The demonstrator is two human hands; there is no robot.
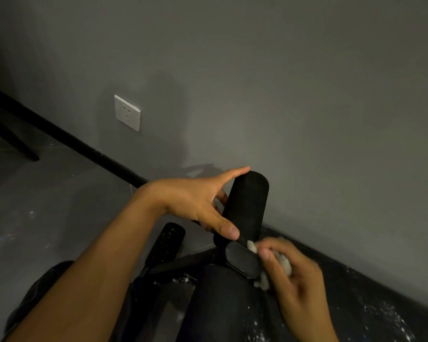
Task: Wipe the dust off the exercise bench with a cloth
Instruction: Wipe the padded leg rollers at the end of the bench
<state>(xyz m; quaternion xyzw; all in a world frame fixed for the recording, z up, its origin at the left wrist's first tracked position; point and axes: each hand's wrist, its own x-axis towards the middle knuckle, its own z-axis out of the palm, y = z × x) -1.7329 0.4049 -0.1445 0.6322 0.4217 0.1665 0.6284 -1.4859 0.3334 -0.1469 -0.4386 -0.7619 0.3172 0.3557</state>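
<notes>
The black exercise bench (pixel 223 299) fills the lower middle, its frame speckled with white dust. A black foam roller pad (pixel 247 206) stands up at its far end. My left hand (pixel 198 201) holds that roller from the left, thumb across its lower front and fingers behind it. My right hand (pixel 294 272) grips a crumpled white cloth (pixel 282 262) and presses it against the right side of a black bracket (pixel 242 261) just below the roller. The right hand is slightly blurred.
A second foam roller (pixel 168 240), dusty, sticks out lower left of the first. A grey wall with a white socket (pixel 127 112) and black skirting (pixel 84 146) lies close behind. A dark furniture leg (pixel 17 144) stands far left. Dusty floor at bottom right.
</notes>
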